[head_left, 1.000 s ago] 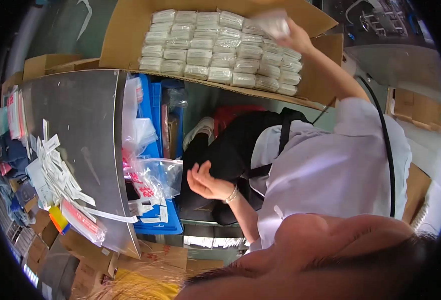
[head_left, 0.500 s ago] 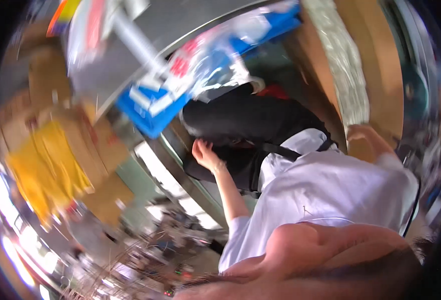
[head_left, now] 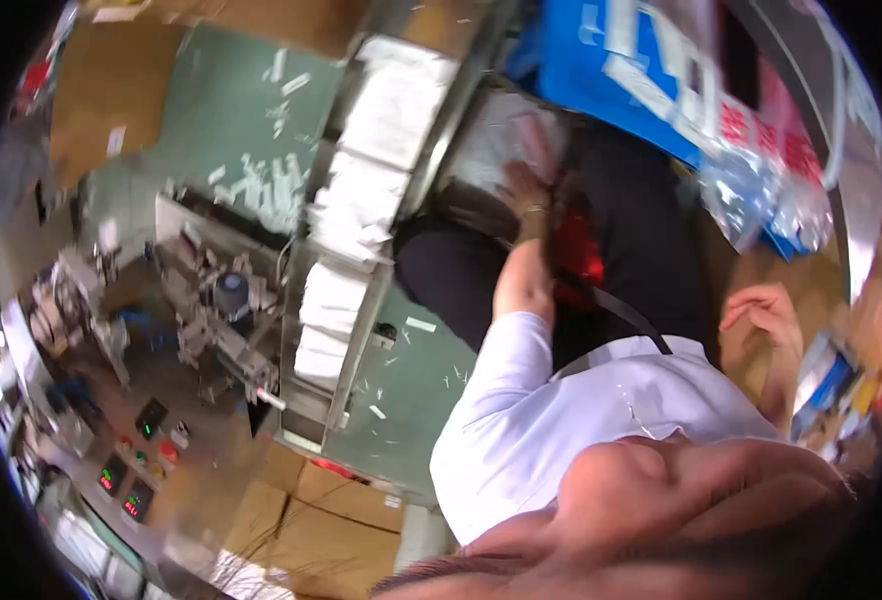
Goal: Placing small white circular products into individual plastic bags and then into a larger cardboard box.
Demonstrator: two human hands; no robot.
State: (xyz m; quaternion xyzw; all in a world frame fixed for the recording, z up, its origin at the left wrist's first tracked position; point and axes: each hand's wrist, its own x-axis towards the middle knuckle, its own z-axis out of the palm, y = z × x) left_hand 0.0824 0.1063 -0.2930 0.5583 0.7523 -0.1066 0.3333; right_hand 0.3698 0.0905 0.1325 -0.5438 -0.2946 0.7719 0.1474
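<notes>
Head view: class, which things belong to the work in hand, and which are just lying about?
In hand: left hand at white packets; right hand, open, empty.
Lying about: blue bin, clear bags, control panel, cardboard boxes.

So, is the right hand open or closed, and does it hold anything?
Open and empty: the right hand hangs over the brown surface with fingers loosely spread, nothing between them.

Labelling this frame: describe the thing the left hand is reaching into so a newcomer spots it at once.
Start at the long metal rack stacked with white packets, running down the middle of the view. Just right of its upper end, past the black trousers, the left hand rests on a pile of white and pinkish packets. Unlike the rack's neat white stacks, this pile is loose and sits below the blue crate.
</notes>
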